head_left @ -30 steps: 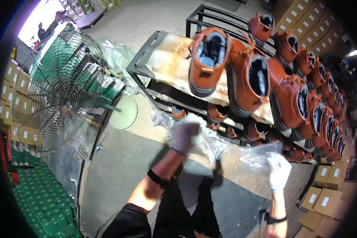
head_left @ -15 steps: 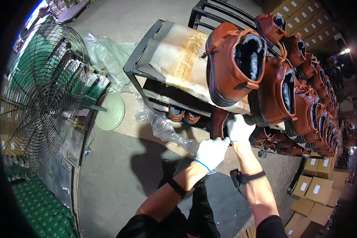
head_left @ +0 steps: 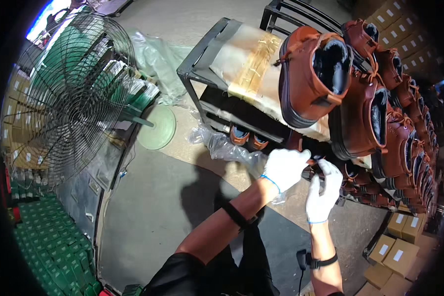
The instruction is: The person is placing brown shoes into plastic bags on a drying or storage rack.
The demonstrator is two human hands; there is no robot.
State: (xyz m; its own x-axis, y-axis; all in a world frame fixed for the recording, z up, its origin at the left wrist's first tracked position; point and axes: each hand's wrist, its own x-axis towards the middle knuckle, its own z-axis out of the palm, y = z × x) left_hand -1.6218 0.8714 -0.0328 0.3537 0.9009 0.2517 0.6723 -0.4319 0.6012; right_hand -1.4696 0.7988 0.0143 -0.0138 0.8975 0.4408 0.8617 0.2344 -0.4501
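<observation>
Crumpled clear plastic film (head_left: 223, 146) trails through the middle of the frame to my white-gloved left hand (head_left: 288, 167), closed on it; my white-gloved right hand (head_left: 325, 190) is just beside, thumb and fingers parted. I should pinch lightly and keep the loose length clear of the black metal rack (head_left: 184, 74), lest it snag.

A wire fan (head_left: 76, 108) stands at left, green boxes (head_left: 47, 241) fill the lower left, and brown cartons (head_left: 399, 261) sit lower right.
</observation>
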